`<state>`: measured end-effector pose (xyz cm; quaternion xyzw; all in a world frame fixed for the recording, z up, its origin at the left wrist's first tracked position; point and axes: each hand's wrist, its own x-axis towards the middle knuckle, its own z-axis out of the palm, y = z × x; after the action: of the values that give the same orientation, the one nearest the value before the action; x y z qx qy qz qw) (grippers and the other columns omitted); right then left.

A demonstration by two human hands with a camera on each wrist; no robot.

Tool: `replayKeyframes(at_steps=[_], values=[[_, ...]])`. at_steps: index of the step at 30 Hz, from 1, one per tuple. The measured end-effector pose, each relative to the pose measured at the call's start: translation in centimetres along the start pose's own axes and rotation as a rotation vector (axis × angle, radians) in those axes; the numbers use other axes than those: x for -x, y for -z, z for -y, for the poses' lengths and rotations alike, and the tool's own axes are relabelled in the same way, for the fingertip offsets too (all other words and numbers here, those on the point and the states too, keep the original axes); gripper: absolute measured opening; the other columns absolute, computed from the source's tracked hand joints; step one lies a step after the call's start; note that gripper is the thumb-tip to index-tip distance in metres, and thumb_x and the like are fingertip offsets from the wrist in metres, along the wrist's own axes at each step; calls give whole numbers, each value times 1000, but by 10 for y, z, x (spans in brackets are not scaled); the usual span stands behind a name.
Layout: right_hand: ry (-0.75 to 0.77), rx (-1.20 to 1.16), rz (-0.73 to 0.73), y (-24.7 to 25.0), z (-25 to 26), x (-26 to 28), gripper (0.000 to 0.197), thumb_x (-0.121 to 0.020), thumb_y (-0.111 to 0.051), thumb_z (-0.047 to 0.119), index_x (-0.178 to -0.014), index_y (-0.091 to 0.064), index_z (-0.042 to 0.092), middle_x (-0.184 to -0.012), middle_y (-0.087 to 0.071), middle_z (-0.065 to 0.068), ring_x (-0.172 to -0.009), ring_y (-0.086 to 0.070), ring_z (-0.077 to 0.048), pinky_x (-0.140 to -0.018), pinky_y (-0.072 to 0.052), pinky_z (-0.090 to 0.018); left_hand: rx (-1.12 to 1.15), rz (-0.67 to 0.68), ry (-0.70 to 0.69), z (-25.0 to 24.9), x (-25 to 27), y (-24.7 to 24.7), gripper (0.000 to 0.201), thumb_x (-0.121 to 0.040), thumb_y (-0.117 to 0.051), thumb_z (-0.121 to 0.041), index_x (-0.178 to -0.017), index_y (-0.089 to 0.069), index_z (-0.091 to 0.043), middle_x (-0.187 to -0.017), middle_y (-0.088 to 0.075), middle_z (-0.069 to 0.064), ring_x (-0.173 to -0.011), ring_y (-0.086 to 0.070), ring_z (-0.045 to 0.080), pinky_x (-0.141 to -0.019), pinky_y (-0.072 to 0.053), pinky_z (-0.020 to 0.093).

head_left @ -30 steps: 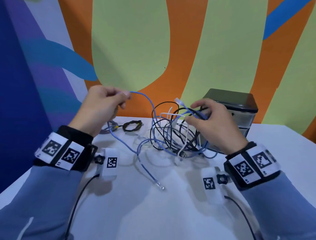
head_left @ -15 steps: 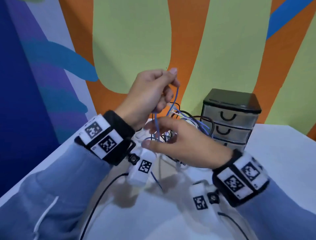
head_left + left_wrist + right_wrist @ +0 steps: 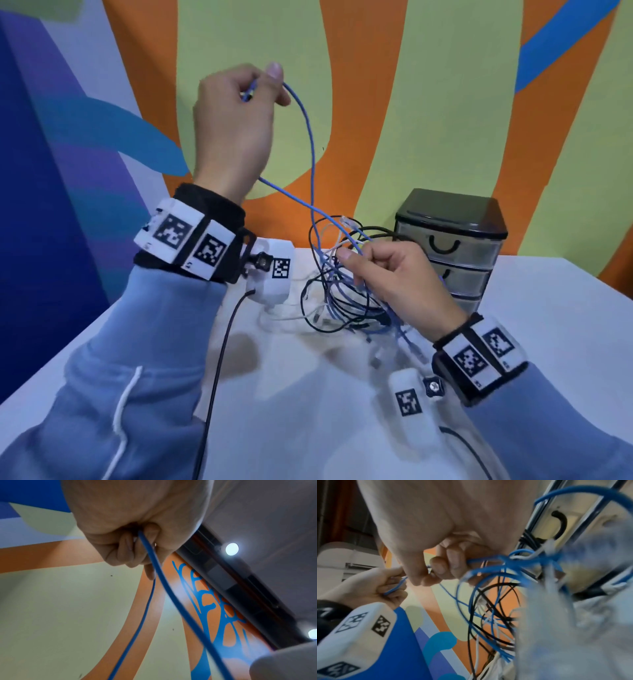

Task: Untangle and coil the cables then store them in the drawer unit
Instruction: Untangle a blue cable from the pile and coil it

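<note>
Both hands grip the blue cable (image 3: pixel 310 137): left hand (image 3: pixel 236 126) pinching it above the drawer unit (image 3: pixel 452 246), right hand (image 3: pixel 394 277) fisted beside it.

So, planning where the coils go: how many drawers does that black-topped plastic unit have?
3 show on the black-topped clear plastic drawer unit, stacked: top, middle, bottom partly behind the right hand.

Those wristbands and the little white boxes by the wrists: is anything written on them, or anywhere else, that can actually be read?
No readable words, brands or numbers in any view.
Wristbands: black-and-white square code patterns only; tiny marks at the edges are too small to read.
White boxes: the same kind of code pattern, no letters.
Drawer unit: no label visible.
Wall: painted colour shapes, no text.
</note>
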<state>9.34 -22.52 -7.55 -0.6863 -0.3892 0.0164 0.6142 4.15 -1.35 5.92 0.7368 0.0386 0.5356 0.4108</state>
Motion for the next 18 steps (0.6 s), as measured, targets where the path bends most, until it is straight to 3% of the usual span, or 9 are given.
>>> replayKeyframes(at_steps=[4, 7, 9, 12, 15, 17, 18], values=[[-100, 73, 134, 8, -2, 3, 54, -92, -72, 47, -58, -58, 8, -53, -41, -10, -49, -32, -20, -52, -27, -26, 103, -26, -77, -1, -10, 13, 39, -103, -56, -55, -76, -72, -33, -54, -43, -13, -58, -39, 15, -65, -32, 41], [-108, -49, 249, 10, 4, 6, 53, -93, -74, 48, -84, -70, -4, -63, -58, -16, -47, -47, -19, -48, -41, -23, 138, 32, -117, -3, -10, 15, 35, -107, -56, -49, -83, -71, -28, -53, -42, -12, -52, -35, 13, -56, -31, 30], [-67, -109, 150, 9, 7, 4, 44, -94, -73, 46, -99, -75, 2, -77, -66, -15, -59, -59, -24, -54, -52, -30, 188, 100, -122, -8, -11, 19, 35, -109, -55, -44, -94, -72, -18, -54, -37, -9, -48, -32, 15, -50, -27, 25], [32, -28, -86, 4, 10, -6, 15, -98, -73, 25, -111, -76, 17, -87, -69, -13, -74, -66, -21, -57, -57, -36, 263, 242, -160, -16, -11, 27, 34, -110, -56, -41, -104, -74, -13, -58, -28, -3, -48, -23, 19, -48, -21, 27], [227, 161, -149, -8, 14, -19, 37, -96, -76, 19, -131, -68, 25, -106, -68, 2, -104, -66, -13, -81, -59, -33, 314, 391, -211, -22, -6, 31, 30, -108, -61, -38, -106, -78, -14, -62, -23, -4, -49, -16, 19, -49, -15, 32], [287, 338, -72, -17, 16, -32, 47, -96, -76, 21, -140, -61, 21, -123, -65, 5, -120, -60, -8, -97, -50, -21, 336, 450, -253, -30, -2, 33, 26, -107, -63, -35, -104, -79, -15, -63, -23, -6, -51, -14, 19, -50, -12, 34], [254, 408, -2, -21, 14, -38, 41, -97, -74, 23, -137, -63, 21, -126, -66, 6, -122, -60, -6, -100, -48, -18, 354, 459, -277, -33, 0, 35, 27, -108, -63, -33, -105, -79, -12, -63, -25, -8, -51, -14, 19, -50, -12, 34]])
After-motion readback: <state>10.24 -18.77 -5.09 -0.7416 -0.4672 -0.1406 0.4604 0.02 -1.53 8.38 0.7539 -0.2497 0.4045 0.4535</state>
